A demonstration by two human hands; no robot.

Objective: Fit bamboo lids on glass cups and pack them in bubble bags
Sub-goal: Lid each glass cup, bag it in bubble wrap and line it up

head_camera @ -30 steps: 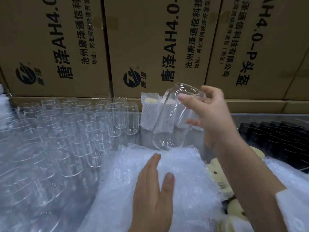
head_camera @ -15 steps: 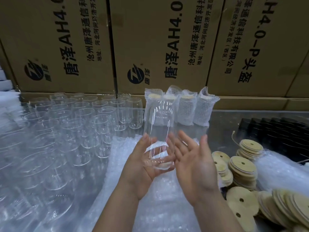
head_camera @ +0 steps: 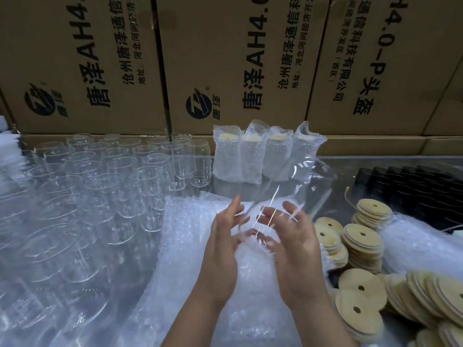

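Note:
A clear glass cup is tilted with its mouth toward the upper right, above the pile of bubble bags. My left hand grips its base from the left, thumb and fingers round the glass. On the right side, my right hand rests its spread, nearly straight fingers against the cup. Bamboo lids with centre holes lie in stacks just right of my right hand. No lid is on the held cup.
Several empty glass cups crowd the left of the table. Several packed cups in bubble bags stand at the back centre before cardboard boxes. Black parts fill the back right. More lids lie at the near right.
The cup came down from my raised right hand into both hands over the bubble bags. It has since tipped from upright toward the right.

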